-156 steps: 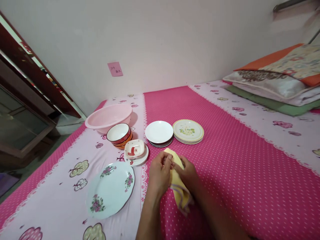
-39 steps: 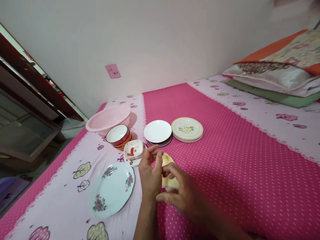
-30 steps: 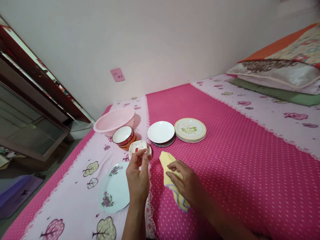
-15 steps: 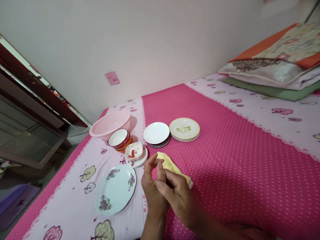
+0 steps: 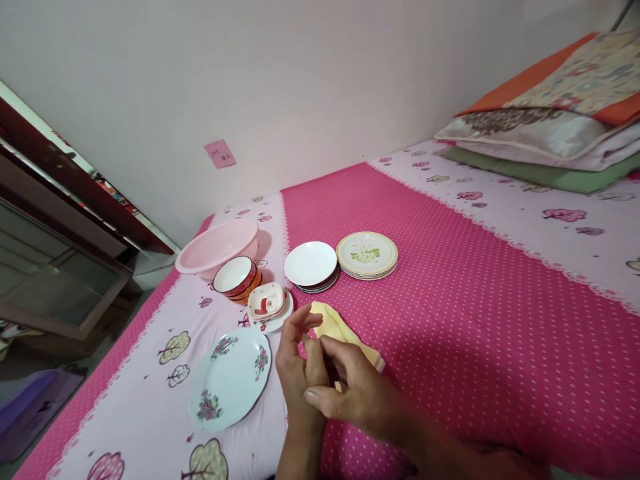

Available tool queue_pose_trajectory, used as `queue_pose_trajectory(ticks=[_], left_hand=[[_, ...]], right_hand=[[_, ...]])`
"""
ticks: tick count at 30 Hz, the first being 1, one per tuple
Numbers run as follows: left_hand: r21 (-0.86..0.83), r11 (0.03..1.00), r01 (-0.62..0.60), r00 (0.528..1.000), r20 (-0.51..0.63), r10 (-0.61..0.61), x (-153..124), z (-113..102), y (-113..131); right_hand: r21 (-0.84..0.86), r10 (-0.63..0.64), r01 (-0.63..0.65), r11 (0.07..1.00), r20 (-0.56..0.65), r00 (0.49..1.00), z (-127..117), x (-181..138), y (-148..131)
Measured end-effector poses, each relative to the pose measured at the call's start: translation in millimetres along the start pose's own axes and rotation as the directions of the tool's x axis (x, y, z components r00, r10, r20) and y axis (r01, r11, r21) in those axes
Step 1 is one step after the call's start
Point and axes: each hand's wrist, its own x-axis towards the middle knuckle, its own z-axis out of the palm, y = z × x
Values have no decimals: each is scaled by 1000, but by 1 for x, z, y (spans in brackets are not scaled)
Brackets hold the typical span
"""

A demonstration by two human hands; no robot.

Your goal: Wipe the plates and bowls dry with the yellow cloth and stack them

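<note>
A soft yellow cloth (image 5: 331,321) lies on the pink dotted bedspread (image 5: 460,320), with round white plates (image 5: 311,263) stacked beyond it. On the cloth's near side, the left hand (image 5: 300,377) is loosely open, nothing visible in it; the right hand (image 5: 360,390) touches it with bent fingers, their hold, if any, hidden from me.

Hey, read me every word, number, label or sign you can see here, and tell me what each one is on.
Pink note on the wall: two handwritten groups, the first possibly "304"; the second is too small to read.
Red marks in the gap by the door: too blurred to tell if they are writing.
Yellow cloth and floral plate: no lettering visible.
</note>
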Motion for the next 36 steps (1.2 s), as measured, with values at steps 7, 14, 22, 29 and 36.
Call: queue_pose_trajectory(ticks=[7, 14, 22, 29, 36], left_hand=[[-32, 997, 72, 997, -10, -73, -5, -5, 8], [-133, 988, 76, 997, -1, -77, -11, -4, 22], [-113, 989, -96, 986, -145, 80, -11, -2, 25], [-151, 983, -103, 994, -49, 97, -15, 1, 20], [132, 986, -102, 991, -70, 112, -14, -42, -19]], right_hand=[[55, 23, -30, 998, 134, 991, -5, -3, 3], [-345, -355, 339, 875, 18, 935, -11, -7, 8], [-559, -538, 358, 748, -193, 821, -19, -4, 5], [-563, -487, 258, 785, -304, 819, -21, 9, 22], [-558, -469, 232, 797, -329, 820, -22, 13, 29]])
